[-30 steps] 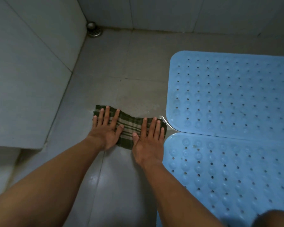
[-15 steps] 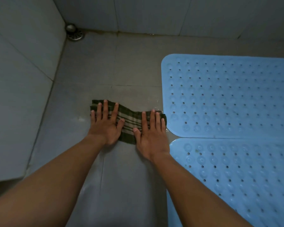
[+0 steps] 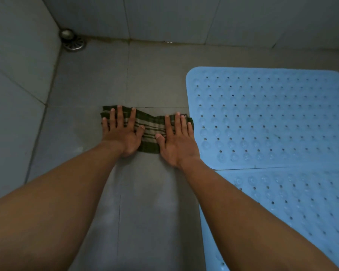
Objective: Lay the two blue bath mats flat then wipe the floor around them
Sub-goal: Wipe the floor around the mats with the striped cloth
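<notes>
Pressing striped cloth [image 3: 151,126] under left hand [image 3: 121,136] and right hand [image 3: 177,142] (fingers [image 3: 119,118] straight, uncurled), perhaps touching mat [image 3: 262,118].

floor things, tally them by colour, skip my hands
blue: 2, perforated rubber bath mats
dark green and beige: 1, striped fabric cloth
silver: 1, round metal floor drain
total: 4

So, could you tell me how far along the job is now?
Done: the far mat and near mat lie flat. In hand: the left hand and right hand press the striped cloth onto the floor beside the far mat. Left: seemingly the floor toward the drain.
</notes>
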The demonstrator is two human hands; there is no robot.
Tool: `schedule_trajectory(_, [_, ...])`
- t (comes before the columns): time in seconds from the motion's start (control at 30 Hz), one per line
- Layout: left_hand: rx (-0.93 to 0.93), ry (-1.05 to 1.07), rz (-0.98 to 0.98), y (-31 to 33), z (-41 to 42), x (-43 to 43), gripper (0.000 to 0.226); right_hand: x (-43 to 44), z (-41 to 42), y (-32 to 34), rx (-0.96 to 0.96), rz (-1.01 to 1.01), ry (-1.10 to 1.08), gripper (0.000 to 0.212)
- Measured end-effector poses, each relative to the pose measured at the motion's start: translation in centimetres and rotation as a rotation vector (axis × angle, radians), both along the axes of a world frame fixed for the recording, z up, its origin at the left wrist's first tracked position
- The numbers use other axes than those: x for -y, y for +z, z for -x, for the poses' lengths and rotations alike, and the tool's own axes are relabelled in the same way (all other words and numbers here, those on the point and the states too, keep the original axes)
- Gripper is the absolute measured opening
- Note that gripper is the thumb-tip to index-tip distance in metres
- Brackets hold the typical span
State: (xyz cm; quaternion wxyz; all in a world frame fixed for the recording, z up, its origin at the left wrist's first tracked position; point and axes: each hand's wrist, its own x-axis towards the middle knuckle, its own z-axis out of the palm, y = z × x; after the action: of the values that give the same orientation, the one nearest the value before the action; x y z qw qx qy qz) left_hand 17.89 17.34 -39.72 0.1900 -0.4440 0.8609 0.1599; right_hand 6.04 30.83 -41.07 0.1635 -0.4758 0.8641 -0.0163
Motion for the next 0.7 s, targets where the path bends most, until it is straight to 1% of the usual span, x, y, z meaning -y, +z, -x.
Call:
schedule_trajectory(0.23, [0.01, 0.009, -0.009, 0.2, 0.8, 1.0, 0.068, 1.8, 1.4, -0.1, -0.015, -0.015, 0.001, 0.069])
schedule_trajectory(0.33, [0.009, 0.001, 0.004, 0.3, 2.3, 2.9, 0.068, 3.0, 2.3, -0.1, -0.016, 0.003, -0.007, 0.068])
schedule_trajectory(0.7, [-0.027, -0.031, 0.03, -0.2, 6.4, 8.3, 0.068, 9.4, 7.2, -0.1, -0.044, -0.036, -0.005, 0.069])
